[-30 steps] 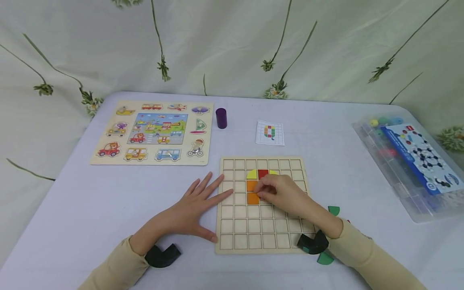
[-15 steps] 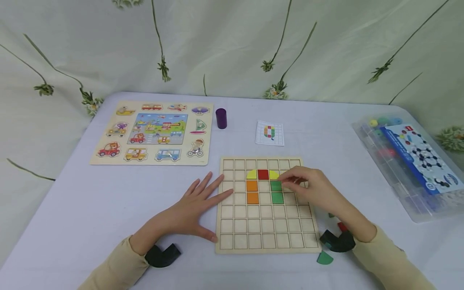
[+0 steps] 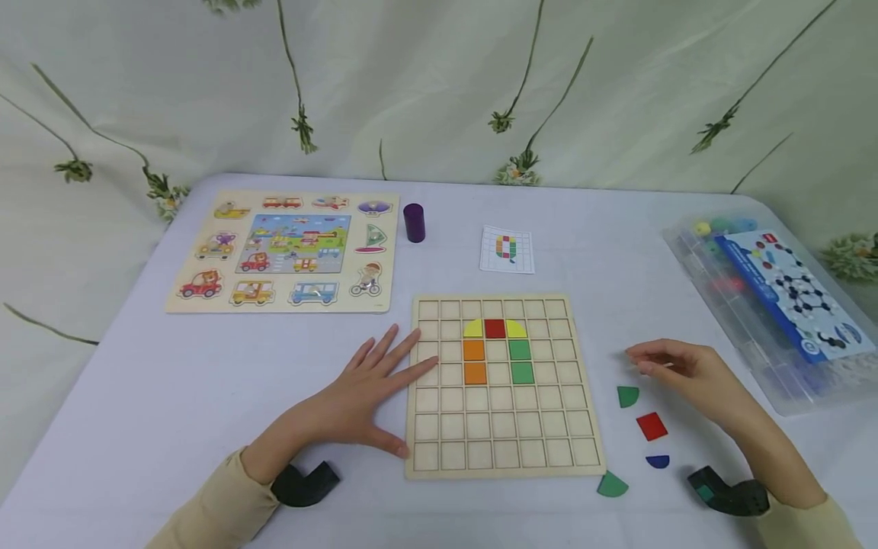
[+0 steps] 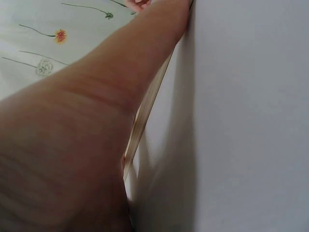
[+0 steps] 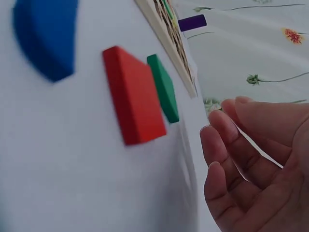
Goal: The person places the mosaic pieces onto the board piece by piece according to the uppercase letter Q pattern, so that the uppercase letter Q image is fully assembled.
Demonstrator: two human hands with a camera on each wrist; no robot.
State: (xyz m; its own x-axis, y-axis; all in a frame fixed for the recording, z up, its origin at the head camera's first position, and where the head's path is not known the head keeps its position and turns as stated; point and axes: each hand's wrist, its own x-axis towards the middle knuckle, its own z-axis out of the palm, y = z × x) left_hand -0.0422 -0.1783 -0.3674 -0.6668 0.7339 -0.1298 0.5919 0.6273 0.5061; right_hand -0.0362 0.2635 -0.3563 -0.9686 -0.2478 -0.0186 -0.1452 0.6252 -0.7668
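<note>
My left hand [image 3: 366, 396] lies with spread, straight fingers on the left edge of a wooden grid board [image 3: 504, 423]. On the board sit two yellow quarter-round pieces [image 3: 474, 329] with a red square [image 3: 494, 329] between them. Two orange squares [image 3: 475, 361] run down the left side and two green squares [image 3: 521, 361] down the right. To the right of the board, my right hand [image 3: 693, 377] hovers with loosely bent fingers and nothing in them. Close by lie a green quarter-round [image 3: 627, 396], a loose red square [image 3: 652, 426], a blue half-round [image 3: 658, 461] and another green quarter-round [image 3: 612, 484].
Behind the board lies a pattern card [image 3: 507, 250]. A purple cylinder [image 3: 414, 223] stands beside a vehicle puzzle [image 3: 288, 286] at the back left. At the right edge is a clear plastic case [image 3: 754, 358] with a blue-and-white leaflet [image 3: 802, 293] on top.
My right hand has moved from over the board rightward to above the loose pieces, uncovering the two green squares on the board. My left hand stays in place.
</note>
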